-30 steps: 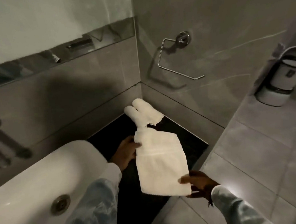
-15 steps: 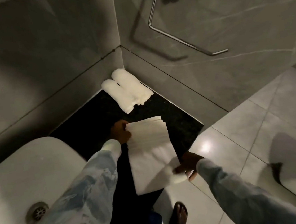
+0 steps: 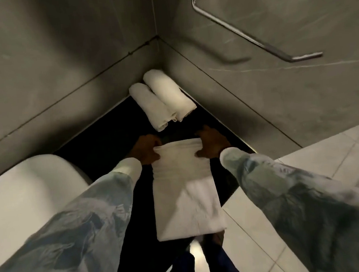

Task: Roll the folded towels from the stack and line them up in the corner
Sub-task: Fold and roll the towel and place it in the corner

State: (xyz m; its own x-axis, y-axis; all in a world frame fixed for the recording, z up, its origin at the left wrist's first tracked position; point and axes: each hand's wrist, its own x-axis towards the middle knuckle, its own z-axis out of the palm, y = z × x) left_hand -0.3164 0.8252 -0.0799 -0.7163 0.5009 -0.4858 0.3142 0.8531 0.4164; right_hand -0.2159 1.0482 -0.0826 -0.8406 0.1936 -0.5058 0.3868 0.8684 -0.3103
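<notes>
A white folded towel [image 3: 185,192] lies flat on the black counter [image 3: 100,147], its near end hanging past the counter's front edge. My left hand [image 3: 146,149] grips the towel's far left corner and my right hand [image 3: 211,142] grips its far right corner. Just beyond my hands, two rolled white towels [image 3: 162,99] lie side by side, tucked into the corner where the two grey walls meet. No stack of folded towels is in view.
A white basin [image 3: 26,194] sits on the counter to the left. A metal towel ring [image 3: 252,36] hangs on the right wall. Light floor tiles [image 3: 309,171] show at the lower right, and my feet appear below the counter edge.
The towel has gone from held up in the air to lying flat on the counter. My right hand moved from its near corner to its far right corner. The camera tilted down.
</notes>
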